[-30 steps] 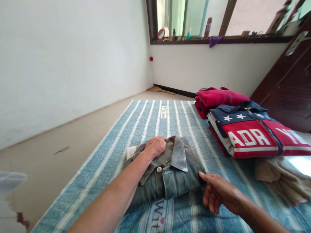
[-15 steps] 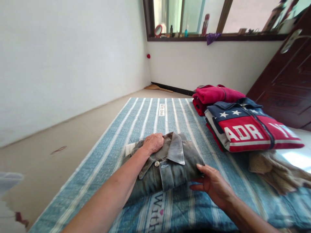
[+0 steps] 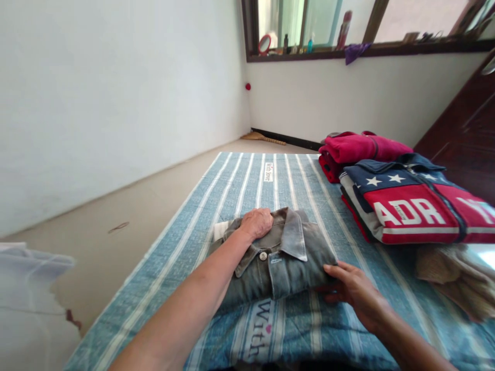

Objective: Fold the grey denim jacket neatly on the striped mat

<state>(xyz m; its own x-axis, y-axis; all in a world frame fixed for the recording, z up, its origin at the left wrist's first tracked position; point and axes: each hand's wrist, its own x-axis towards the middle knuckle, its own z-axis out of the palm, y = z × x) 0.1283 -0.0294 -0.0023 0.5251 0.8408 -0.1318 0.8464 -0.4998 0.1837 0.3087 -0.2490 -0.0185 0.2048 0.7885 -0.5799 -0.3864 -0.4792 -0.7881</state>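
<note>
A folded grey denim jacket (image 3: 288, 265) lies on a blue striped bedsheet (image 3: 247, 185). My left hand (image 3: 257, 222) presses down on its collar, fingers curled. My right hand (image 3: 353, 288) rests against the jacket's right edge, fingers tucked at the fold where the jacket meets the sheet.
To the right lie a folded red, white and navy jacket with stars (image 3: 413, 208) and a red folded garment (image 3: 359, 152) behind it. A beige knit item (image 3: 456, 281) lies at the right edge. Bare floor (image 3: 127, 216) runs along the left; a dark wooden door (image 3: 464, 139) stands at right.
My right hand has moved in from beside the jacket to touch its right edge. My left hand stays on the collar. The view has shifted slightly.
</note>
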